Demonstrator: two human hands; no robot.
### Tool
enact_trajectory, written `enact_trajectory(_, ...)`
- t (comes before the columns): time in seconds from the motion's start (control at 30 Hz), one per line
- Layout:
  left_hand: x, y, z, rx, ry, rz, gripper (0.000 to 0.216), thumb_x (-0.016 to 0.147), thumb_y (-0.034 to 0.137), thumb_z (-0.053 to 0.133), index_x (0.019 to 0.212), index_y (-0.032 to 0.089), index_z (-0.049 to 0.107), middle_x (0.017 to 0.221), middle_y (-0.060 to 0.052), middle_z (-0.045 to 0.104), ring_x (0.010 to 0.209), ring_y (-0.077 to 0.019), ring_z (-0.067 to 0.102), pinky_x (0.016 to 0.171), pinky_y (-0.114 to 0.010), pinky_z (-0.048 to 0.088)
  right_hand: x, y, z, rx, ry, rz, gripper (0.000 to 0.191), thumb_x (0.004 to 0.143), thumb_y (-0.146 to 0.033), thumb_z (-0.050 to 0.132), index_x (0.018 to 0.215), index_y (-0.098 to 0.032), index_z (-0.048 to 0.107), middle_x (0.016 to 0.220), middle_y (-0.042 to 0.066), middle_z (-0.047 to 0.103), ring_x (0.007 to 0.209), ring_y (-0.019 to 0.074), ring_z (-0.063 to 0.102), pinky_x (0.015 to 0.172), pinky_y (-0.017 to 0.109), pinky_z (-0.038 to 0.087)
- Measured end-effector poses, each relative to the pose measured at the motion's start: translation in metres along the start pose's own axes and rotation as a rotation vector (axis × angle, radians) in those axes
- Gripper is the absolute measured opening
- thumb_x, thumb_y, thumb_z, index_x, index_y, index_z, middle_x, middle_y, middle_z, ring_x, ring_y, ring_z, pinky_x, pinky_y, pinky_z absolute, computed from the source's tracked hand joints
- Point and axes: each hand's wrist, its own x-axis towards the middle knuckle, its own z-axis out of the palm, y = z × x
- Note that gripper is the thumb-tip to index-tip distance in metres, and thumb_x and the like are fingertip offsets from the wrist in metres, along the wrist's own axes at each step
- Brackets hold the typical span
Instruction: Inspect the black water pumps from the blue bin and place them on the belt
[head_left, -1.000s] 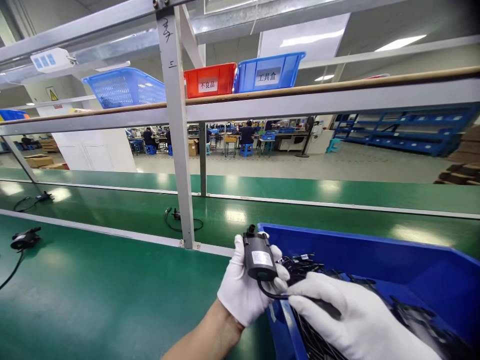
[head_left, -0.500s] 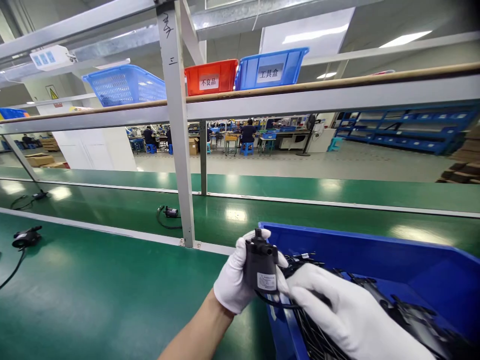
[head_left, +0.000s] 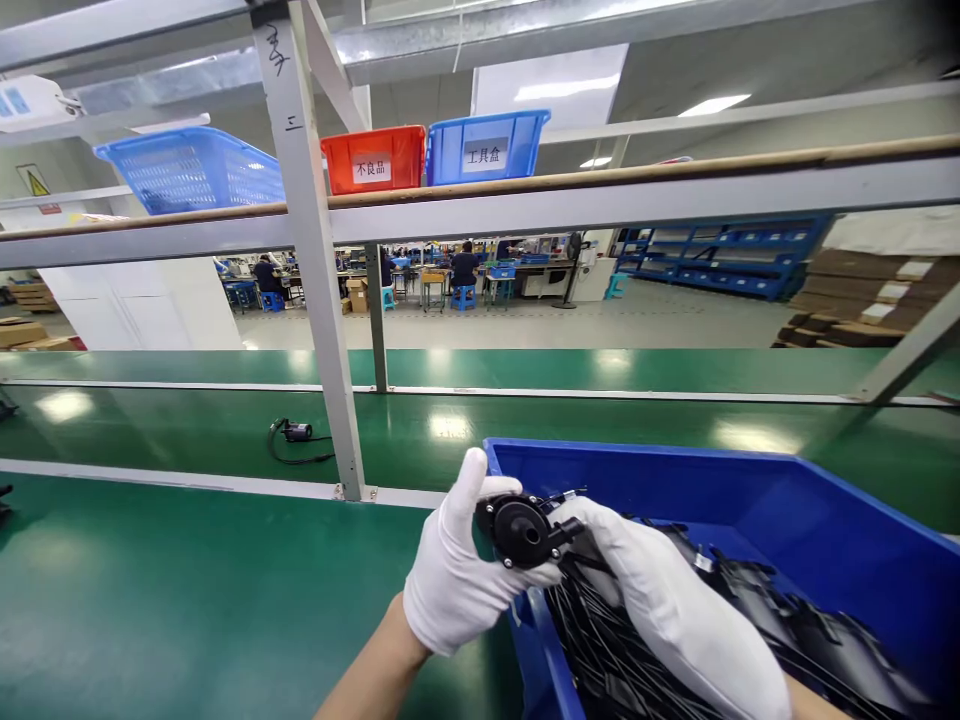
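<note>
In the head view, the red bin [head_left: 409, 172] on the shelf [head_left: 600, 203] bears a white label [head_left: 372, 168] reading 不良品, and the blue bin [head_left: 525, 145] just beside it has a label [head_left: 485, 155] reading 工具盒. The post [head_left: 315, 260] carries two handwritten marks; the lower looks like 三, the upper is too cursive to read. A yellow triangular warning sign [head_left: 33, 181] shows at far left, its lettering too small.

The black pump [head_left: 519, 531] is in the gloved left hand [head_left: 465, 575], its round face turned toward the camera. The left thumb points up beside it and the fingers curl around it, grasping it. The gloved right hand [head_left: 667, 605] reaches its bent fingertips to the pump's right side, by the spout; whether they grip cannot be told.

The pump is above the near left corner of a blue tub [head_left: 645, 465], which holds black cables [head_left: 607, 630] and dark parts [head_left: 810, 620]. The right hand and forearm cover some of these. Another pump [head_left: 298, 432] with a looped cord lies on the green belt [head_left: 187, 420], left of the post and well apart from the hands. A blue basket [head_left: 195, 170] stands on the shelf's left.
</note>
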Motion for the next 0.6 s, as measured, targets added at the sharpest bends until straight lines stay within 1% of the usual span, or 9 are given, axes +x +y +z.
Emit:
enact_trajectory(0.1, 0.0, -0.003, 0.004, -0.106, -0.007, -0.057, 0.109, 0.077, 0.025, 0.089, 0.162, 0.042, 0.022, 0.129, -0.004, 0.063, 0.107, -0.0175, 0.068, 0.108, -0.039, 0.052, -0.001, 0.002, 0.0, -0.029, 0.008, 0.015, 0.043, 0.11, -0.044, 0.03, 0.093, -0.025, 0.065, 0.097, 0.005, 0.074, 0.091, 0.0219, 0.07, 0.084, 0.03, 0.057)
enact_trajectory(0.2, 0.0, -0.005, 0.006, -0.187, -0.01, -0.095, 0.109, 0.078, 0.024, 0.088, 0.161, 0.045, 0.02, 0.131, -0.004, 0.06, 0.101, -0.0163, 0.07, 0.103, -0.038, 0.057, 0.0, 0.002, -0.001, -0.028, -0.015, -0.008, 0.039, 0.109, -0.04, 0.034, 0.089, -0.024, 0.063, 0.093, 0.004, 0.073, 0.086, 0.0199, 0.069, 0.082, 0.028, 0.054)
enact_trajectory(0.3, 0.001, -0.003, 0.005, -0.153, -0.012, -0.078, 0.107, 0.078, 0.023, 0.088, 0.16, 0.046, 0.024, 0.129, -0.003, 0.063, 0.101, -0.0148, 0.069, 0.099, -0.033, 0.057, 0.0, -0.002, -0.002, 0.011, -0.062, -0.002, 0.036, 0.109, -0.037, 0.034, 0.093, -0.024, 0.063, 0.092, 0.002, 0.072, 0.084, 0.0175, 0.067, 0.084, 0.027, 0.052)
enact_trajectory(0.4, 0.001, 0.0, 0.002, -0.104, -0.023, -0.071, 0.104, 0.075, 0.023, 0.09, 0.158, 0.045, 0.032, 0.126, -0.002, 0.065, 0.107, -0.0149, 0.067, 0.105, -0.033, 0.053, 0.0, -0.007, -0.003, 0.032, -0.077, 0.03, 0.036, 0.11, -0.038, 0.034, 0.094, -0.023, 0.063, 0.089, 0.001, 0.071, 0.081, 0.0167, 0.065, 0.081, 0.026, 0.05)
enact_trajectory(0.53, 0.003, 0.001, 0.001, -0.198, -0.056, -0.137, 0.102, 0.075, 0.024, 0.091, 0.157, 0.046, 0.034, 0.126, -0.001, 0.064, 0.108, -0.0157, 0.068, 0.104, -0.034, 0.053, 0.001, -0.008, -0.002, 0.052, -0.072, 0.053, 0.042, 0.11, -0.04, 0.031, 0.087, -0.023, 0.061, 0.083, 0.001, 0.068, 0.075, 0.0162, 0.063, 0.076, 0.026, 0.05)
enact_trajectory(0.6, 0.003, 0.001, 0.002, -0.214, -0.054, -0.162, 0.103, 0.074, 0.024, 0.091, 0.157, 0.044, 0.035, 0.126, -0.002, 0.065, 0.108, -0.0166, 0.068, 0.104, -0.034, 0.053, 0.001, -0.007, -0.001, 0.053, -0.056, 0.067, 0.04, 0.11, -0.041, 0.034, 0.085, -0.023, 0.06, 0.081, 0.0, 0.067, 0.074, 0.0162, 0.063, 0.075, 0.026, 0.05)
